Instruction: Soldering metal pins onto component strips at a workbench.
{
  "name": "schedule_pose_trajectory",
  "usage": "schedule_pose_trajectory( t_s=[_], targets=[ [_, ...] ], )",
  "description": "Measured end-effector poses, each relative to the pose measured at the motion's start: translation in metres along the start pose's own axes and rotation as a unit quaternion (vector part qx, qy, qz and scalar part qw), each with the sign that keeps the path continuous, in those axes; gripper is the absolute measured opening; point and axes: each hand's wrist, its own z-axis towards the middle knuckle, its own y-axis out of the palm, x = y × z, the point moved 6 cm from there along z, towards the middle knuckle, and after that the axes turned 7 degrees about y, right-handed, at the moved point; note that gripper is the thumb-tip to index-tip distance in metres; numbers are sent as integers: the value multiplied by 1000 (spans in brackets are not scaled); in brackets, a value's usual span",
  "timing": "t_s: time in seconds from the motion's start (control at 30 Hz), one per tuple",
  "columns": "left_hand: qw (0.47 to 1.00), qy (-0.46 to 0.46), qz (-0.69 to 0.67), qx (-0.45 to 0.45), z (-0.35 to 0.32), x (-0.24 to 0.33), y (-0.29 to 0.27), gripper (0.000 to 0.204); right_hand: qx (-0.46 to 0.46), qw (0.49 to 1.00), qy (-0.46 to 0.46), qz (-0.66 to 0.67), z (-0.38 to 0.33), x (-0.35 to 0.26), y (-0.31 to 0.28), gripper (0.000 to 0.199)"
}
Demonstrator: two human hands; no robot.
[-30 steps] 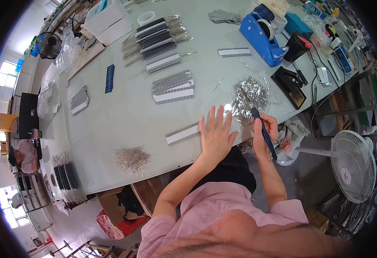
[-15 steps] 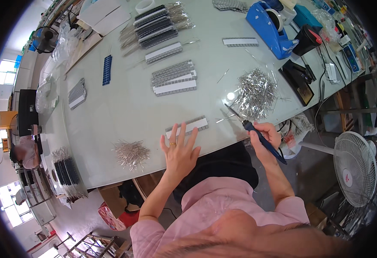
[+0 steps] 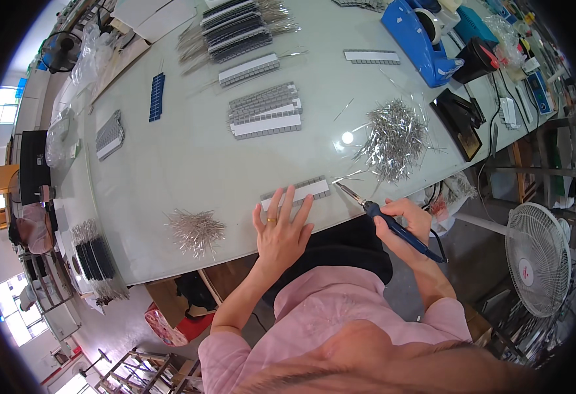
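My left hand (image 3: pixel 282 230) lies flat with fingers spread on a long grey and white strip of small parts (image 3: pixel 309 190) at the near table edge. My right hand (image 3: pixel 407 222) grips a blue-handled soldering iron (image 3: pixel 386 220), its metal tip pointing at the right end of that strip. Just beyond the tip lies a heap of thin silver wire pins (image 3: pixel 393 138).
More grey strips (image 3: pixel 265 118) lie mid-table, and a second pin heap (image 3: pixel 196 230) sits at the near left. A blue tape dispenser (image 3: pixel 419 33) and a black stand (image 3: pixel 458 121) are on the right. A white fan (image 3: pixel 540 259) stands beside the pale table (image 3: pixel 170 151).
The left hand has slid left along the table edge onto the strip. The right hand has drawn the iron back from the pin heap and lowered its tip toward the strip's end.
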Motion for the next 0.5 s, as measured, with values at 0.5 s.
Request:
schedule_pose_trajectory(
  t_s=[0.5],
  targets=[
    [1000,4,4,7,0,-1,3,55,-18,999,-3,-27,5,2,8,14]
  ],
)
